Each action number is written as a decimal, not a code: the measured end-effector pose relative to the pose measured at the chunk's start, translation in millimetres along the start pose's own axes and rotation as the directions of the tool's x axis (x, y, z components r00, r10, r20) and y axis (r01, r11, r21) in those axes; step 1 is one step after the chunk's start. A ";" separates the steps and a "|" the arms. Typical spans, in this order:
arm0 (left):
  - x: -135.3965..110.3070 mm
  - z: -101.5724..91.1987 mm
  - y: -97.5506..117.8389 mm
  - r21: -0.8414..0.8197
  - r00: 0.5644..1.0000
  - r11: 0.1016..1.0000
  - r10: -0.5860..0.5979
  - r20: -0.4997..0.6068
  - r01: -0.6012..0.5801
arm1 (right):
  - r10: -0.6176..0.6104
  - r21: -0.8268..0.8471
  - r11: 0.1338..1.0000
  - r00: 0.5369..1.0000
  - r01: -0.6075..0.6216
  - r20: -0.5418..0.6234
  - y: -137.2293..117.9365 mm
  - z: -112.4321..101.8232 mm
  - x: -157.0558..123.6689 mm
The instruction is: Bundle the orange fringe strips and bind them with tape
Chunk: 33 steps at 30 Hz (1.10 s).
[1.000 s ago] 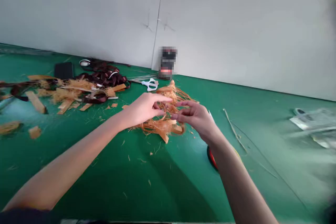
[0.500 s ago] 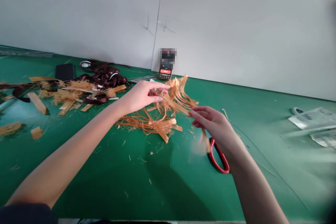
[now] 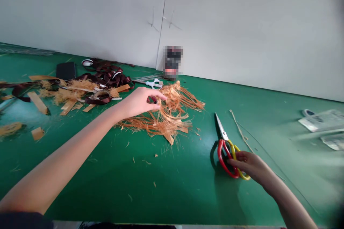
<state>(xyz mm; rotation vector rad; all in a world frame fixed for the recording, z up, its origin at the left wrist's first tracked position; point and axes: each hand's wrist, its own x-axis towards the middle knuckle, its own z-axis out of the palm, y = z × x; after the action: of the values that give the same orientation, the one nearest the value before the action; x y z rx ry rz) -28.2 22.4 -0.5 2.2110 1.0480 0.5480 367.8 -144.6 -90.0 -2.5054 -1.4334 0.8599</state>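
Much of the shredding shows as done. A bundle of orange-tan shredded fibre strips (image 3: 172,114) lies in the middle of the green worktop (image 3: 174,193), fine offcuts scattered around it. In the left of the frame, flat tan strips (image 3: 37,102) lie whole among more frayed fibre, so uncut stock is left.

The left hand (image 3: 139,101) reaches in from the lower left. Its thumb and fingers are pinched together on the near-left edge of the bundle, whose top is lifted a little while the rest rests on the worktop.

The right hand (image 3: 251,166) sits in the lower right, well apart from the bundle. Its fingers curl onto the handle loops of the red-and-yellow-handled steel scissors (image 3: 227,146). These lie flat, blades together and pointing up the frame. Whether the fingers have passed through the loops and gripped cannot be told.

Farther back, toward the grey wall:
- a heap of dark maroon ribbon (image 3: 107,75)
- small white-handled scissors (image 3: 154,84)
- a black rectangular case (image 3: 66,70)

A thin pale stalk (image 3: 239,128) lies just right of the steel scissors, and clear plastic packets (image 3: 322,125) sit at the far right.
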 end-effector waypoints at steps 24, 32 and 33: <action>17.2 -29.5 9.0 0.223 0.982 0.974 -0.007 0.190 -0.036 | -0.422 -0.597 0.751 0.901 0.282 -0.104 -123.1 4.6 -81.1; 16.5 -26.6 14.2 0.223 0.979 0.975 -0.032 0.203 -0.015 | -0.475 -0.659 0.695 0.872 0.289 -0.120 -148.0 -0.4 -78.9; 16.6 -26.5 14.2 0.221 0.979 0.975 -0.016 0.201 -0.029 | -0.481 -0.661 0.691 0.868 0.292 -0.120 -149.2 -0.7 -79.1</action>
<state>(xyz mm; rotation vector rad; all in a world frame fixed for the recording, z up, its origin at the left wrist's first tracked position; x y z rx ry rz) -26.4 38.0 30.0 2.4065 1.0369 0.2082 225.5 -129.1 -0.5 -2.3799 -2.3054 -0.1026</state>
